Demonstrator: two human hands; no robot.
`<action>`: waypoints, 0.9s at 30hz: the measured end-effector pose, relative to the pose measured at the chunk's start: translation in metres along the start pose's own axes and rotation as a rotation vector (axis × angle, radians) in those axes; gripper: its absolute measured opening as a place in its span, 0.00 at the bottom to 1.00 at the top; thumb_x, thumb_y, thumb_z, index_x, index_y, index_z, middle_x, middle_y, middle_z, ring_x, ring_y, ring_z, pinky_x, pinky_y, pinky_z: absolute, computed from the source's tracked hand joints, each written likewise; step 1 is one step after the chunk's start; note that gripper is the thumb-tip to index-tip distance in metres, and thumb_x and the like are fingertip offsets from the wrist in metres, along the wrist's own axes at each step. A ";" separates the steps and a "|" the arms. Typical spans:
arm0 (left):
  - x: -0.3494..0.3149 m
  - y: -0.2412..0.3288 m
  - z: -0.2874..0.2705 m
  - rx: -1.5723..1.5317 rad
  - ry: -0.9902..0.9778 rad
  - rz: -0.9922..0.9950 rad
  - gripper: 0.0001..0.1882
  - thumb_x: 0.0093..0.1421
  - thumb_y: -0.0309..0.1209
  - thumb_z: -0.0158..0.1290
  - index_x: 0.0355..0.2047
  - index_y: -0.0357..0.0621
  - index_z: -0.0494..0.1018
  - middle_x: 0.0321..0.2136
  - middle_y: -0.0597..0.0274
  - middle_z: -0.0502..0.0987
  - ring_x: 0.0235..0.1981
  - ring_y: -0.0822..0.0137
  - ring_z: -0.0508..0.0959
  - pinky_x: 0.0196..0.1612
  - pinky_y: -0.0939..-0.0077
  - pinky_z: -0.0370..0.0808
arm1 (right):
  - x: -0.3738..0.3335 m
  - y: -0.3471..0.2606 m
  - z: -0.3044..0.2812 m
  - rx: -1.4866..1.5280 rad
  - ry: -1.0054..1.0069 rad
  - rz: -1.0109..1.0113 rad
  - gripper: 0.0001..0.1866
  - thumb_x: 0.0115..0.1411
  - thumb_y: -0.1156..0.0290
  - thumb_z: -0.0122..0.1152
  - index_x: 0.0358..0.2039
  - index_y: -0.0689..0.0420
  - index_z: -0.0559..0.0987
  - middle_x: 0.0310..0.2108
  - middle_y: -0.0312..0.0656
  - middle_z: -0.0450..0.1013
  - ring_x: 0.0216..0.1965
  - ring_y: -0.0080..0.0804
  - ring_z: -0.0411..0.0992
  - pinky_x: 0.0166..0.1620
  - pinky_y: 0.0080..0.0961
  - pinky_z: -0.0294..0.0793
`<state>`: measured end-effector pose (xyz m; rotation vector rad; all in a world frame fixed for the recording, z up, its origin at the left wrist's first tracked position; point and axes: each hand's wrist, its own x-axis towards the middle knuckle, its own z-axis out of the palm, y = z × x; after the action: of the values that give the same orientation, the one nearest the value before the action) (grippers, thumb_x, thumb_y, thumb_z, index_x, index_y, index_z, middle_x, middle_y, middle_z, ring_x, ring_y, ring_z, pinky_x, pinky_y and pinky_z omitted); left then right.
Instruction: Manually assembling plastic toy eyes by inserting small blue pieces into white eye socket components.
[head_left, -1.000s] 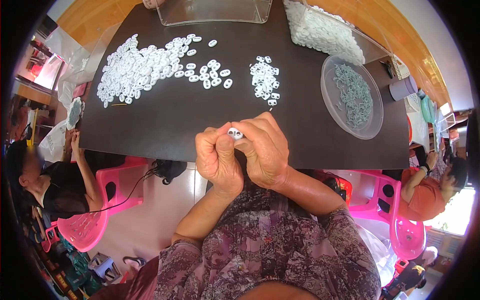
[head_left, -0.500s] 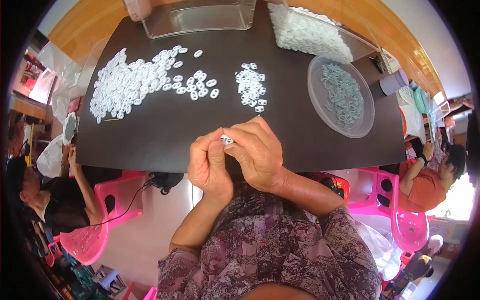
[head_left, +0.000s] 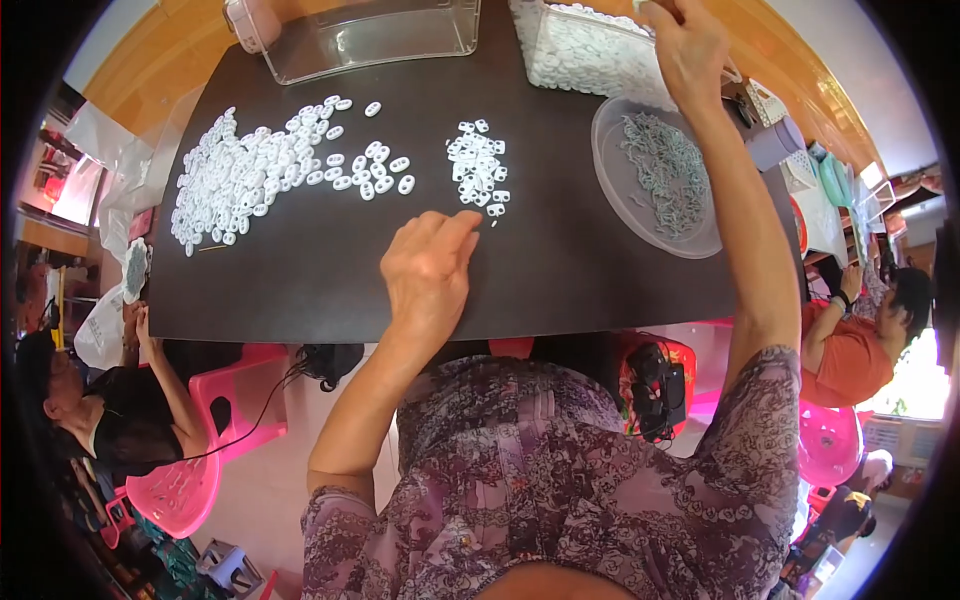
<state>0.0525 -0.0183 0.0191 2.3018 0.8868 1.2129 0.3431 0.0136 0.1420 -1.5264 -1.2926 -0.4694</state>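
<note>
My right hand is stretched out to the far right, over the clear bin heaped with white plastic pieces. Its fingers are pinched on a small white plastic piece, mostly cut off by the picture's upper edge. Above the dark table, my left hand is closed with the knuckles up; its fingertips are hidden, so what they hold cannot be made out. Just beyond it lies a small pile of white rectangular pieces with holes. A big spread of white oval two-holed pieces covers the table's left side.
A round clear tray of small grey-green parts lies under my right forearm. At the back stands a clear box. A lilac cup is at the right edge. People sit left and right, near pink chairs.
My hands have parted. The right one has swung far forward and right to the bin with a white piece; the left has turned knuckles up and stays near the table's front.
</note>
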 end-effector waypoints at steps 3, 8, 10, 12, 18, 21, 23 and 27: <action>0.008 -0.004 0.016 0.084 -0.055 0.049 0.09 0.47 0.20 0.57 0.30 0.44 0.76 0.18 0.61 0.69 0.23 0.59 0.72 0.27 0.68 0.68 | 0.024 0.038 0.008 -0.166 -0.032 -0.049 0.06 0.45 0.74 0.57 0.24 0.63 0.77 0.23 0.53 0.73 0.28 0.47 0.72 0.33 0.36 0.70; 0.017 -0.011 0.034 0.243 -0.102 0.161 0.05 0.43 0.20 0.53 0.22 0.43 0.75 0.18 0.57 0.68 0.21 0.57 0.70 0.26 0.64 0.66 | 0.029 0.088 0.028 -0.482 -0.096 -0.203 0.06 0.44 0.72 0.57 0.21 0.61 0.78 0.24 0.54 0.73 0.28 0.50 0.73 0.31 0.40 0.70; 0.018 -0.012 0.036 0.245 -0.111 0.169 0.05 0.43 0.20 0.53 0.22 0.43 0.75 0.18 0.56 0.68 0.21 0.56 0.70 0.26 0.64 0.66 | 0.023 0.087 0.033 -0.574 -0.073 -0.174 0.05 0.44 0.73 0.57 0.22 0.61 0.78 0.23 0.54 0.72 0.27 0.53 0.72 0.30 0.45 0.69; 0.018 -0.012 0.036 0.246 -0.123 0.177 0.04 0.43 0.20 0.53 0.21 0.42 0.74 0.18 0.56 0.68 0.21 0.56 0.70 0.26 0.63 0.66 | 0.019 0.082 0.034 -0.549 -0.043 -0.198 0.05 0.44 0.73 0.57 0.22 0.61 0.77 0.22 0.54 0.72 0.27 0.53 0.72 0.31 0.45 0.69; 0.022 -0.006 0.022 0.201 -0.271 0.153 0.03 0.44 0.22 0.55 0.21 0.40 0.72 0.20 0.54 0.71 0.24 0.55 0.74 0.28 0.62 0.68 | -0.009 0.029 0.010 0.086 -0.044 -0.360 0.08 0.44 0.72 0.60 0.25 0.61 0.75 0.26 0.52 0.72 0.34 0.50 0.71 0.37 0.41 0.67; 0.024 -0.004 0.013 0.164 -0.433 -0.014 0.05 0.45 0.26 0.57 0.23 0.42 0.72 0.23 0.55 0.73 0.28 0.53 0.75 0.30 0.62 0.69 | -0.041 0.003 0.001 -0.222 -0.103 -0.458 0.08 0.47 0.75 0.60 0.29 0.62 0.77 0.28 0.46 0.73 0.33 0.40 0.71 0.36 0.33 0.68; 0.033 -0.001 0.011 0.158 -0.587 -0.077 0.07 0.44 0.26 0.57 0.22 0.39 0.71 0.25 0.53 0.74 0.29 0.53 0.75 0.32 0.61 0.69 | -0.063 -0.006 -0.007 -0.203 -0.111 -0.543 0.07 0.49 0.78 0.60 0.31 0.63 0.77 0.27 0.41 0.74 0.29 0.33 0.70 0.33 0.26 0.69; 0.040 0.004 0.012 0.189 -0.730 -0.090 0.07 0.44 0.26 0.57 0.23 0.37 0.70 0.25 0.52 0.74 0.30 0.51 0.75 0.34 0.60 0.68 | -0.102 -0.022 -0.019 -0.028 -0.220 -0.425 0.07 0.47 0.80 0.60 0.29 0.61 0.77 0.27 0.45 0.73 0.30 0.42 0.69 0.33 0.32 0.68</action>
<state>0.0805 0.0062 0.0387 2.5246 0.8226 0.1965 0.2950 -0.0548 0.0773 -1.3517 -1.8025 -0.6010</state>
